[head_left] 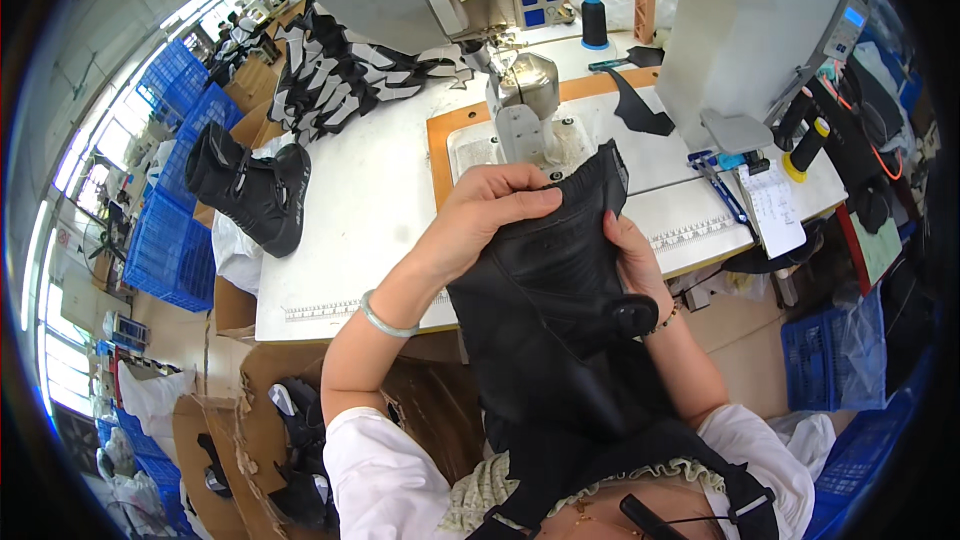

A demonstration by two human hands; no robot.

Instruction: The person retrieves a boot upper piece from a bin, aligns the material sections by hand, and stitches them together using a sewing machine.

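Both hands hold up a black boot upper (540, 270) just in front of the sewing machine's post (520, 135). My left hand (495, 202) pinches its gathered top edge between thumb and fingers. On the other side, my right hand (640, 265) grips the upper's edge, its thumb on the near face and its other fingers partly hidden behind. A round black part (632, 316) sits by my right wrist. Lower down, the dark material merges with my black apron (600, 470), so its lower end is hard to make out.
A finished black boot (250, 185) stands at the table's left. Behind it lies a heap of black and grey cut pieces (350, 80). Thread spools (594, 22), a black offcut (640, 105), and a notepad (770, 205) are on the right. A cardboard box (250, 440) stands below.
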